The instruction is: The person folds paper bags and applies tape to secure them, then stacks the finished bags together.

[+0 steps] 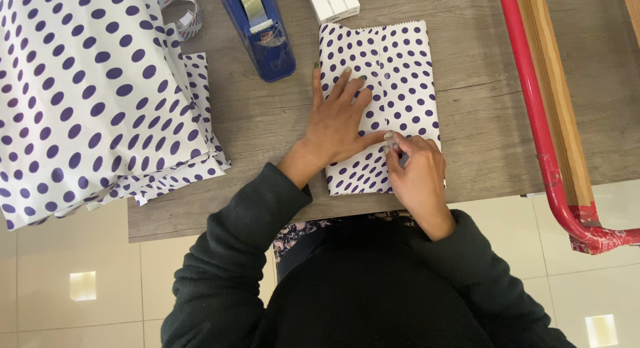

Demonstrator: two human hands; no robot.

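Grey wood-grain table (480, 101), seen from above, carrying all the work. Largest item on it: a loose sheet of white wrapping paper with purple dots (87, 101), spread over the left end and overhanging the near edge. Along the right side, a red pole (540, 135) lies beside a wooden strip (557, 95). At centre, near the front edge, a flat wrapped parcel (393, 81) in the same dotted paper, with a lengthwise seam down its middle. Left hand (337, 125): palm down, fingers spread and flat, pressing the parcel's left half. Right hand (417, 171): fingertips bunched together at the seam, just beside the left thumb; whether they pinch a piece of tape or only press on the paper cannot be told. Behind the parcel, a blue tape dispenser (260, 31) and a small white box (331, 1). Smallest: a roll of clear tape (183, 11) at the far edge of the sheet.
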